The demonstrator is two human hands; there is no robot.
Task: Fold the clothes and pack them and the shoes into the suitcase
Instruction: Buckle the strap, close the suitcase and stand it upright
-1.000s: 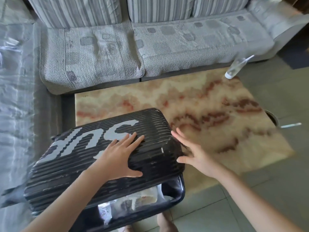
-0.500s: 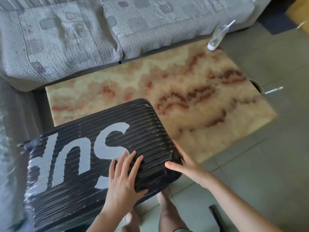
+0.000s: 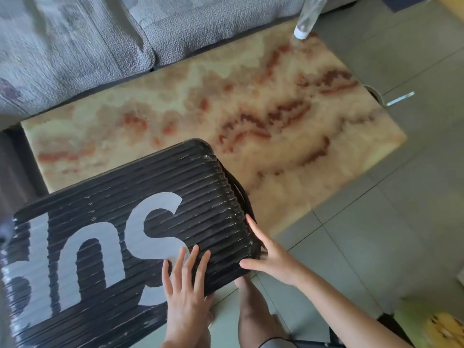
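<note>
Left hand [image 3: 187,287]: flat on top of suitcase [image 3: 125,197], fingers straight and spread, gripping nothing. Right hand [image 3: 272,257]: fingers extended against suitcase right side edge, thumb toward near corner, nothing clasped. Hands apart, near each other by that corner. Suitcase: black ribbed shell, white lettering up, lying flat, far end on marbled rug [image 3: 276,109], near end over tiled floor [image 3: 401,222]. Contents not visible. Grey sofa [image 3: 75,46] behind rug. Clear bottle [image 3: 308,13] at rug far corner.
</note>
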